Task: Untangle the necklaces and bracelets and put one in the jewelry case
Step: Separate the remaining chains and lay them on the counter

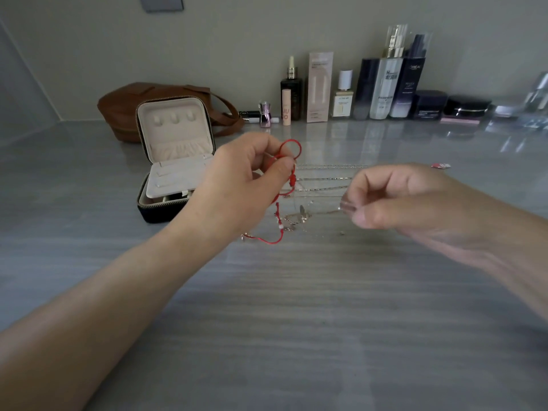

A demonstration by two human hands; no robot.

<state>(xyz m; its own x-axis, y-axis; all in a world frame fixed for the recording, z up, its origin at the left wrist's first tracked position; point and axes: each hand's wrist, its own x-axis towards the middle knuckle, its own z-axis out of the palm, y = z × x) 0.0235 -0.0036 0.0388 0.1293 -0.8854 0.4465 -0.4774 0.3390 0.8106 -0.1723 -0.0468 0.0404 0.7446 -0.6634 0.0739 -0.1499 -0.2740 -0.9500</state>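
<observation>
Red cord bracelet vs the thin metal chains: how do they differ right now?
The red cord bracelet is thick, bright and hangs in loops from the left hand; the metal chains are thin, pale and stretch sideways toward the right hand. Both hang above the table, tangled together.

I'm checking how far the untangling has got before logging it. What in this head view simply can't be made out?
- How many chains are caught up, and where they cross the red cord bracelet: too thin and blurred.
- What the right hand pinches: hidden by its fingertips.
- The front of the jewelry case tray: covered by the left hand.
- The small pendant: too small to identify.
</observation>
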